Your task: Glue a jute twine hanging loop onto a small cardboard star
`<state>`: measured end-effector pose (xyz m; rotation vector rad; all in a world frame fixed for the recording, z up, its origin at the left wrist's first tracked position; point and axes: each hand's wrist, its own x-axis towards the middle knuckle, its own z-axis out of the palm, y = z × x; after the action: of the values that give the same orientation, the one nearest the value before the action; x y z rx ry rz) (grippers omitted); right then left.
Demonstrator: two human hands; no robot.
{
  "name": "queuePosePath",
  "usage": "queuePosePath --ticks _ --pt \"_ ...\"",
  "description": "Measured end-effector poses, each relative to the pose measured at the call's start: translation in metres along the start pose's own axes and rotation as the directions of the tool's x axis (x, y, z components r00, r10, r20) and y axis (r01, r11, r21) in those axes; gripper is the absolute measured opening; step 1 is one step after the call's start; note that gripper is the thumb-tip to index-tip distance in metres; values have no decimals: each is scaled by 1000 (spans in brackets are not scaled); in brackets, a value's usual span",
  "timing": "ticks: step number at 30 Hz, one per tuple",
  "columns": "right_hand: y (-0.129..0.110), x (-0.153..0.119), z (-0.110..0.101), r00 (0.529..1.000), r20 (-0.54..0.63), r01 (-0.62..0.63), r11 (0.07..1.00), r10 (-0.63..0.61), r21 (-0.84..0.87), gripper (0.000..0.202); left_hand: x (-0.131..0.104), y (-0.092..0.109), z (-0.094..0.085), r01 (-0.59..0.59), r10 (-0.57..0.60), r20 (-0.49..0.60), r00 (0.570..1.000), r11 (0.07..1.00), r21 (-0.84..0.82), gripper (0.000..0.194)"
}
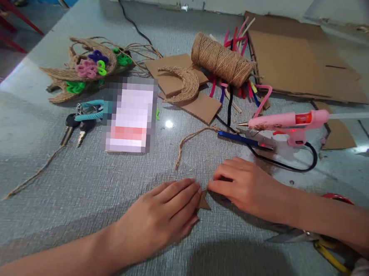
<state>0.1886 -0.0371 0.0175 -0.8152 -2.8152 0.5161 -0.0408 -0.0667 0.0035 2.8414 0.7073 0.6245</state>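
A small brown cardboard piece with pointed corners lies on the table, partly hidden under my left hand. The fingers of that hand are long and close together over the piece, holding it down, with the thumb at the near side. My right hand is closed in a pinch at the piece's upper right point; what sits between its fingertips is hidden. Just beyond the hands lie a short length of twine and a blue pen-like tool.
A pink glue gun with a black cord lies at the right. Scissors rest under my right forearm. Farther back are a twine spool, a twine-covered crescent and cardboard sheets. Keys and a blurred-out rectangle lie left.
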Motion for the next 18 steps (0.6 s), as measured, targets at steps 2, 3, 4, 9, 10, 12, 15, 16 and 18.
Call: queuePosePath --ticks 2,3,4,9,10,12,15,16,18 --pt "0 -1 0 1000 -8 13 999 -13 -29 23 0 -1 0 1 -1 -2 1000 1000 -6 21" --pt "-1 -1 0 1000 -11 21 999 -22 -48 22 1 -1 0 0 0 -3 1000 1000 -10 21" --pt "-1 -2 1 999 -15 29 997 -31 -69 21 1 -1 -1 -1 1 -3 1000 1000 -14 21" --pt "-1 -2 3 999 -24 37 992 -40 -124 19 0 -3 -1 21 -20 5 1000 996 -81 21" --pt "-1 -1 4 999 -24 32 993 -35 -116 19 -1 -3 -1 33 -34 -2 999 994 -108 20" --pt "0 -1 4 999 -20 27 995 -29 -92 18 -2 -3 -1 55 -59 -23 998 987 -153 18" --pt "1 -1 5 999 -10 31 997 -32 -75 17 -2 -3 0 58 -64 -32 997 983 -174 18" --pt "1 -2 5 999 -9 35 997 -35 -73 17 -2 -3 0 57 -62 -27 998 983 -172 18" --pt "2 -2 5 999 -11 42 997 -43 -72 18 -3 -4 0 60 -66 -26 997 982 -181 18"
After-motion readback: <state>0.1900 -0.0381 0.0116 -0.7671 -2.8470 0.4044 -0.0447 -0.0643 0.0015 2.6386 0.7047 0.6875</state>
